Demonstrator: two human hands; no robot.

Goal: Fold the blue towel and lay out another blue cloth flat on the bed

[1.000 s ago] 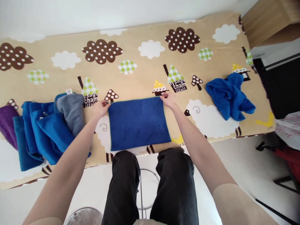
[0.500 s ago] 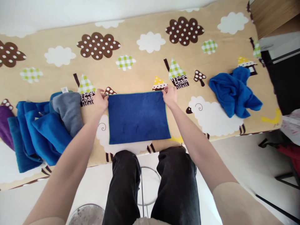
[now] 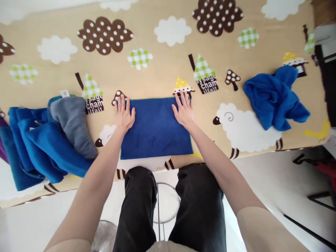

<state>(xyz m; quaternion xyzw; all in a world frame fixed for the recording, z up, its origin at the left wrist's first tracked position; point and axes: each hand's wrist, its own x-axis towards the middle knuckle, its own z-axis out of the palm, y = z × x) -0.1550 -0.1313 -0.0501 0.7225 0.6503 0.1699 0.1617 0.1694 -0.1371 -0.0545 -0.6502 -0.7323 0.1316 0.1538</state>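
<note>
A dark blue towel (image 3: 156,127) with a thin green edge lies flat as a rectangle in front of me. My left hand (image 3: 124,113) rests on its far left corner, fingers stretched and spread. On the far right corner lies my right hand (image 3: 184,111), also flat with its fingers apart. Neither hand grips the cloth. Away to the right, a crumpled bright blue towel (image 3: 275,99) sits by itself. Left of my left forearm is a pile of blue towels (image 3: 49,147), with a grey towel (image 3: 70,120) on its right side.
The surface is covered by a beige printed cloth (image 3: 157,78) with clouds, sheep and mushrooms. A purple cloth (image 3: 4,141) shows at the left edge. My knees are under the near edge, close to a metal stool (image 3: 103,236). Black bars and something red (image 3: 324,171) stand on the floor at right.
Both hands have gone from pinching the towel's far corners to lying flat on them, fingers spread. The towel stays in place on the printed cloth. My view has shifted slightly closer.
</note>
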